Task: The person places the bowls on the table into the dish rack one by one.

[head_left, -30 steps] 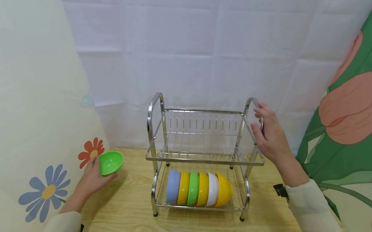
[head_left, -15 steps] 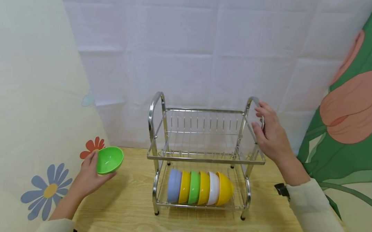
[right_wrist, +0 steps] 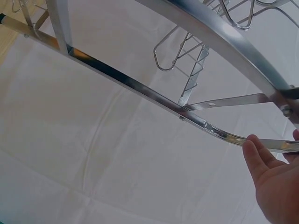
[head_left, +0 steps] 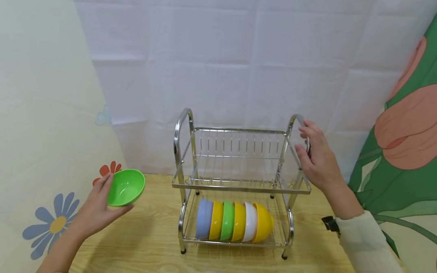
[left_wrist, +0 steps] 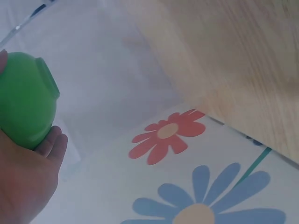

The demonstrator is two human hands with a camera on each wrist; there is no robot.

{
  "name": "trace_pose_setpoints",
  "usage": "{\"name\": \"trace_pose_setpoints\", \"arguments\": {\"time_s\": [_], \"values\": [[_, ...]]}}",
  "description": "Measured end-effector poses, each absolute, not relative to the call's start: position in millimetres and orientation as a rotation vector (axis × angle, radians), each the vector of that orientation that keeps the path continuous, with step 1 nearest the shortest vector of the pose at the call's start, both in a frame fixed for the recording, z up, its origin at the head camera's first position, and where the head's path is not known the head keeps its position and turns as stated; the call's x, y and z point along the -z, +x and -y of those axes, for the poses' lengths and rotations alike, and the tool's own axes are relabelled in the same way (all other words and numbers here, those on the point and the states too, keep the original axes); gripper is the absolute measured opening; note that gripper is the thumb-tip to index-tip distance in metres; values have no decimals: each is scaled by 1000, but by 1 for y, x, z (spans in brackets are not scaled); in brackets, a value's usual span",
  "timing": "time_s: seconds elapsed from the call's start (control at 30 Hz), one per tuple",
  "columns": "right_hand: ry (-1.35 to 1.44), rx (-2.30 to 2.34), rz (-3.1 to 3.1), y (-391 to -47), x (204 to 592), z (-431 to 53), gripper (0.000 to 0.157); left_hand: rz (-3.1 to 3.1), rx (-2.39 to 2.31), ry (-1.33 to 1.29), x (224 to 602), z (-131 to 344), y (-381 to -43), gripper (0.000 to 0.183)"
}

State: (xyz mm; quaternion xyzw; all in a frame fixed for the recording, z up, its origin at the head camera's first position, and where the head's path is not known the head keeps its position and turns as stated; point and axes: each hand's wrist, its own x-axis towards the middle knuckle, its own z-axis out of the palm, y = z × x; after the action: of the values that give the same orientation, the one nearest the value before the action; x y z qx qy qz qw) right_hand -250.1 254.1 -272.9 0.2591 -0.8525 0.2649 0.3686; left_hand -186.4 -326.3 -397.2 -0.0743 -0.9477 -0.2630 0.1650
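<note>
A small green bowl [head_left: 126,187] is gripped by my left hand [head_left: 96,210], its thumb along the near side and its fingers on the far side. The bowl is held above the table left of the rack, its inside facing up and right in the head view. In the left wrist view the outside and foot of the green bowl [left_wrist: 25,100] show. My right hand [head_left: 318,161] holds the right-hand top tube of a two-tier metal dish rack [head_left: 239,189], thumb on the inner side. Fingertips [right_wrist: 252,144] meet the curved tube in the right wrist view.
On the lower tier lies a sideways nested row of bowls: blue [head_left: 203,219], yellow, green, yellow, white [head_left: 250,222] and yellow [head_left: 264,223]. The rack stands on a wooden table [head_left: 154,256]. White cloth [head_left: 222,51] hangs behind; flowered cloths flank both sides.
My left hand has lifted the green bowl slightly and drawn it a little left, with the bowl looking larger. My right hand stays on the rack; the nested bowls are unmoved.
</note>
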Motion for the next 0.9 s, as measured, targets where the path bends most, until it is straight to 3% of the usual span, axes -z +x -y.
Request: {"name": "trace_pose_setpoints", "arguments": {"time_s": [0.9], "values": [[658,-670,2213,-248,271,-254,49,2642,691,-491,357,281,-137,115]]}}
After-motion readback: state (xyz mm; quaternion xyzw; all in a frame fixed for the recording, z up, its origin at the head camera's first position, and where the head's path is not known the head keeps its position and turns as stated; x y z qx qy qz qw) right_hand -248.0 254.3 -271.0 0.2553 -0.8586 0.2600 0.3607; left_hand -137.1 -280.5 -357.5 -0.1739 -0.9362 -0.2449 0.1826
